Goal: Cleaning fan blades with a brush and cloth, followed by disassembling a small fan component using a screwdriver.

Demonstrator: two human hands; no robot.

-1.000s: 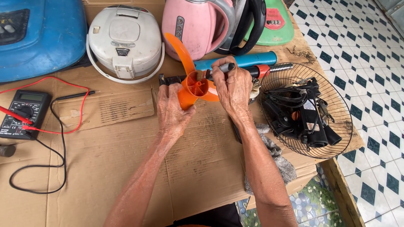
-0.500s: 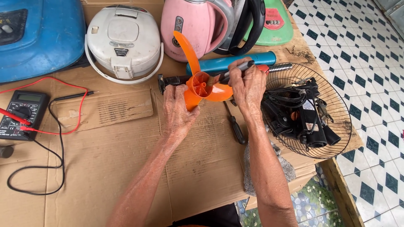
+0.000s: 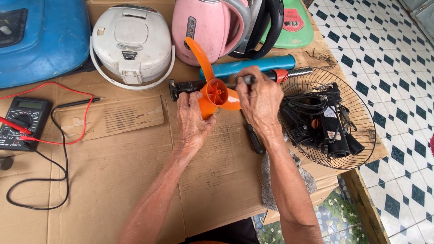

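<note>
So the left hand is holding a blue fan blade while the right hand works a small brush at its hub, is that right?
Not quite: the fan blade is orange, not blue, as the head view shows. The left hand holds it while the right hand works a small brush at its hub.

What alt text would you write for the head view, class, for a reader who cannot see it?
Over a cardboard-covered table, a left hand holds an orange fan blade while the right hand works a small brush at its hub. Around them lie a multimeter, a white rice cooker, a pink kettle, a screwdriver and a wire fan guard holding a black motor.
</note>
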